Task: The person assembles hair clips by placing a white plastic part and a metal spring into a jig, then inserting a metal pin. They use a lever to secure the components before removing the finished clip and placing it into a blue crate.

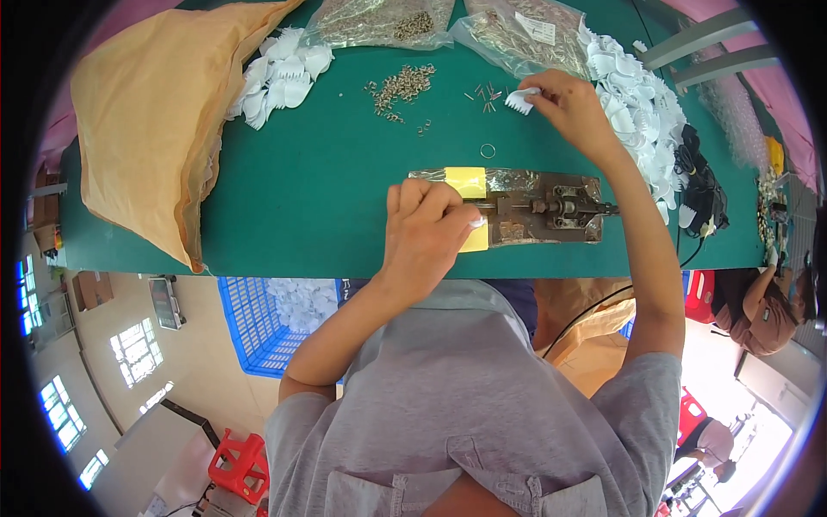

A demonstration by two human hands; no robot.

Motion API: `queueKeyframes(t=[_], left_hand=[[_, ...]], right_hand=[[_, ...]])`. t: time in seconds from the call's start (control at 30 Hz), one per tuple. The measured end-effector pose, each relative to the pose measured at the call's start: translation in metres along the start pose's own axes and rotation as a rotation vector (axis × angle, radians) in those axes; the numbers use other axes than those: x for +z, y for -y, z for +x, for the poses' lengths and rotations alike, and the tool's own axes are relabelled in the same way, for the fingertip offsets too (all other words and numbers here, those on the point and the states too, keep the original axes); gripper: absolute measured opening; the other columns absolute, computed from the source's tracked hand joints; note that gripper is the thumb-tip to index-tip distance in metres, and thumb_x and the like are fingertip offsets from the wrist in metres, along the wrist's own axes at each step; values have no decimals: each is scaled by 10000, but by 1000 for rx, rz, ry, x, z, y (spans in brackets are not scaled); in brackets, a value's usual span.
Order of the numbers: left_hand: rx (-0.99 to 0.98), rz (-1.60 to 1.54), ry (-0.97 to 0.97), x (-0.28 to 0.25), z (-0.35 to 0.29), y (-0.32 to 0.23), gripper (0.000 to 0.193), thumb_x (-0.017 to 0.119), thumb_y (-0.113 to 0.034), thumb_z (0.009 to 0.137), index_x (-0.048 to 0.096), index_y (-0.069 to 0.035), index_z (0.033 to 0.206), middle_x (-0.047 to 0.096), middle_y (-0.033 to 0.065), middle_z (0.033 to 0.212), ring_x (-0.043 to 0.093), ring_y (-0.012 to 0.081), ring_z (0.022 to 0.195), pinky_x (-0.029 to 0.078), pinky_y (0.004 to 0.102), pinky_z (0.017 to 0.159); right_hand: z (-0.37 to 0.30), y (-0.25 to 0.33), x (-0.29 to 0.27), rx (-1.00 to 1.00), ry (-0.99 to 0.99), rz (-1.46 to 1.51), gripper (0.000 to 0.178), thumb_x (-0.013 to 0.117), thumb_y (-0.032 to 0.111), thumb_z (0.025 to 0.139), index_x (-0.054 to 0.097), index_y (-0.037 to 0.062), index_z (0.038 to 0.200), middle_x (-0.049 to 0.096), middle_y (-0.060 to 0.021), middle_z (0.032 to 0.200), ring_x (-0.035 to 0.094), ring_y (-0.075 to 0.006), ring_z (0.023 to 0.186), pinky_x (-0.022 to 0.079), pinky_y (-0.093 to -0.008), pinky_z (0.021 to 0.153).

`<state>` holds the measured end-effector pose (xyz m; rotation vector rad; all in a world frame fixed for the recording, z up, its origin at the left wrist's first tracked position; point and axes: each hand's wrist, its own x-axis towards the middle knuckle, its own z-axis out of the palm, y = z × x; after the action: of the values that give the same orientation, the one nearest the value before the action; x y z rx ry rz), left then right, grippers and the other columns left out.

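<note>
In the head view, the person has two white pieces in hand, one to each hand. Around them on the green table (319, 189) are one metal press (568, 207), one thin ring (488, 151), one heap of small metal clips (403, 86) with a few strays beside it, and one scatter of slim pins (488, 96). Two heaps of white pieces lie on the tabletop, a left heap (280, 79) and a longer right heap (637, 112); two clear plastic bags (379, 21) sit along the far edge, and one large brown bag (138, 112) stands at the far left. Below the table edge is one blue basket (250, 323) with more white pieces in it.

The right hand (567, 103) is reached out past the press, thumb and forefinger pinched together on a toothed white piece (519, 102), which hangs off the fingertips to the left, near the pins. The left hand (424, 226) is at the press's left end, beside the yellow strip (465, 179), fingers curled and thumb closed in on a small white piece (476, 222). That piece shows just at the fingertips; most of it seems to be covered, so its full shape cannot be told.
</note>
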<state>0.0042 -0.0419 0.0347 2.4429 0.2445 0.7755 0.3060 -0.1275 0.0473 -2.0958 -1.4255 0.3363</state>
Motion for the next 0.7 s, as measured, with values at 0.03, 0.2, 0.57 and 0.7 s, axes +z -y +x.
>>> queueKeyframes(t=[0.03,0.2,0.57,0.7], left_hand=[[-7,2,0,1,-2,-1,157,846,-110,767,774,-143,902,613,-22,899,512,229,936,392,388,866],[38,112,-57,7,-8,1,180,825,-87,758,743,-158,902,552,-5,936,506,241,961,381,404,857],[-79,43,-46,-1,-1,7,662,849,-84,778,538,-96,1363,671,43,1286,555,317,1196,416,468,997],[-151,-16,49,1,-6,12,665,835,-69,806,533,-79,1398,694,52,1280,554,317,1224,411,463,1034]], right_hand=[[-7,23,2,-124,-66,-7,145,696,22,910,747,22,1046,707,-150,963,717,-336,858,580,-404,779],[-41,96,31,-326,104,-35,153,697,60,850,730,54,999,684,-123,950,684,-317,960,563,-435,812],[-56,103,34,-100,282,295,182,730,61,871,726,40,1053,759,-100,892,721,-303,858,571,-396,768],[-65,105,36,12,242,411,253,756,38,863,710,21,1112,771,-107,960,742,-273,876,583,-361,794]])
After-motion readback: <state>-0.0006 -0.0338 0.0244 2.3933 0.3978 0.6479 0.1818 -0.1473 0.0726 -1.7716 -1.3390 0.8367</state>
